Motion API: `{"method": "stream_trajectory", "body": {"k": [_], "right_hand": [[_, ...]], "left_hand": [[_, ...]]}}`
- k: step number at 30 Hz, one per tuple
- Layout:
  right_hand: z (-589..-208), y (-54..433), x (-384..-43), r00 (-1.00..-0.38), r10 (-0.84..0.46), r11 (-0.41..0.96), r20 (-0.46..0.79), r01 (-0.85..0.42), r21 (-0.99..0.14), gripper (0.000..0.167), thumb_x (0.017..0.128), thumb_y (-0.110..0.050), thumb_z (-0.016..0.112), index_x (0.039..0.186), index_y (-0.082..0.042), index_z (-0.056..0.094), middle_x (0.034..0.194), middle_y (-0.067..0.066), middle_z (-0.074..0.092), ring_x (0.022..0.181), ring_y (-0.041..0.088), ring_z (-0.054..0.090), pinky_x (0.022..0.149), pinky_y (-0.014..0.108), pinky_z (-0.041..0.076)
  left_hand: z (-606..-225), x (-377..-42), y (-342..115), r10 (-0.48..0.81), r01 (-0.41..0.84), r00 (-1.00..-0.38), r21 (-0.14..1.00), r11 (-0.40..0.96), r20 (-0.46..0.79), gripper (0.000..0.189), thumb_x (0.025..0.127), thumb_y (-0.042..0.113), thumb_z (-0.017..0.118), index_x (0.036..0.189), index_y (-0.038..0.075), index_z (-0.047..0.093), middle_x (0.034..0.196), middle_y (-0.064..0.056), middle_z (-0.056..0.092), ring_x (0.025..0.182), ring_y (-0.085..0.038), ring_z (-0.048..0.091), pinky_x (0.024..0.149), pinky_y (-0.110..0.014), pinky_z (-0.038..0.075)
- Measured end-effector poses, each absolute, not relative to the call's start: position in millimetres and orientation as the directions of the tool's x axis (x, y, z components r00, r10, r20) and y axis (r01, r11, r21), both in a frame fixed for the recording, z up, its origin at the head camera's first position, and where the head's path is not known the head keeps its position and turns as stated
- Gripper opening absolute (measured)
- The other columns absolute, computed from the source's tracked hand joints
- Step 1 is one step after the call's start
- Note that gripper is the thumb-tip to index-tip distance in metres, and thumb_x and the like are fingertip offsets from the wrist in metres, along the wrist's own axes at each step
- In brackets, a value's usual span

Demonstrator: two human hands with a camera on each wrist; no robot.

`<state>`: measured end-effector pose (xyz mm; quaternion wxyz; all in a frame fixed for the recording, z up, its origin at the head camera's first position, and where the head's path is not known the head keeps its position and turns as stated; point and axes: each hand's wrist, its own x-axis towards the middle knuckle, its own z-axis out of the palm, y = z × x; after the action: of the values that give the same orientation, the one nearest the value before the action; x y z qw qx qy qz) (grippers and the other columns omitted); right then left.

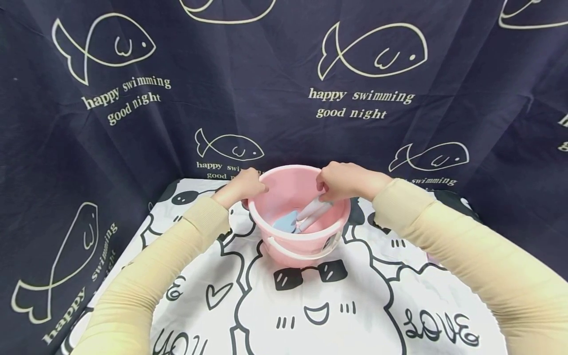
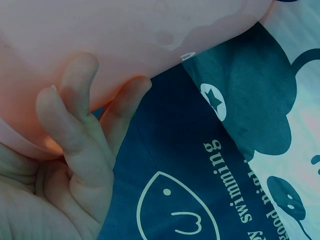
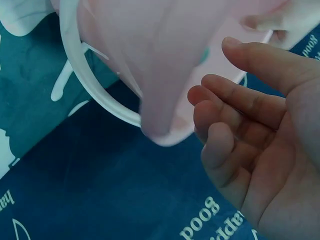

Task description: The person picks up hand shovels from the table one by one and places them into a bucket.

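Observation:
A pink bucket (image 1: 288, 182) stands upright on the cloth-covered table. My left hand (image 1: 244, 186) grips its left rim, and in the left wrist view the fingers (image 2: 77, 82) lie against the outer wall. Inside the bucket are a light blue shovel blade (image 1: 286, 222) and pale handles (image 1: 316, 209) leaning toward the right rim. My right hand (image 1: 343, 181) is over the right rim, close to the handle tops. In the right wrist view its thumb and loosely bent fingers (image 3: 220, 142) are apart, with nothing between them.
The bucket's white carrying handle (image 1: 297, 254) hangs down at the front. A white cloth (image 1: 310, 305) with black cartoon drawings covers the table. Behind it hangs a dark blue curtain (image 1: 284, 74) with fish and lettering, close to the bucket's far side.

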<state>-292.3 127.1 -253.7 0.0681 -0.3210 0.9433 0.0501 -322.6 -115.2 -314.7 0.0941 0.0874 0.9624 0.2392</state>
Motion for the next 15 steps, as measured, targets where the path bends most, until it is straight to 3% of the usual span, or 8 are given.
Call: {"method": "stream_trajectory", "body": {"k": [8, 15], "right_hand": [[-230.7, 137.4, -286.2, -0.806, -0.572, 0.811, -0.153, -0.584, 0.042, 0.025, 0.078, -0.029, 0.073, 0.098, -0.014, 0.070, 0.082, -0.002, 0.063, 0.072, 0.016, 0.057, 0.064, 0.037, 0.052], [-217.1, 156.7, -283.1, -0.817, -0.570, 0.817, -0.083, -0.575, 0.053, 0.016, 0.078, -0.028, 0.073, 0.089, -0.016, 0.071, 0.074, -0.004, 0.063, 0.067, 0.013, 0.056, 0.060, 0.035, 0.052]], "left_hand": [[-313.8, -322.0, -116.0, 0.216, 0.113, -0.965, 0.507, 0.855, -0.150, 0.029, 0.085, 0.019, 0.057, 0.093, -0.009, 0.060, 0.074, -0.019, 0.064, 0.043, -0.018, 0.061, 0.050, -0.034, 0.060], [-314.7, -321.3, -115.8, 0.218, 0.099, -0.962, 0.534, 0.840, -0.165, 0.028, 0.085, 0.017, 0.056, 0.093, -0.009, 0.058, 0.071, -0.019, 0.064, 0.042, -0.019, 0.061, 0.053, -0.038, 0.061]]}}
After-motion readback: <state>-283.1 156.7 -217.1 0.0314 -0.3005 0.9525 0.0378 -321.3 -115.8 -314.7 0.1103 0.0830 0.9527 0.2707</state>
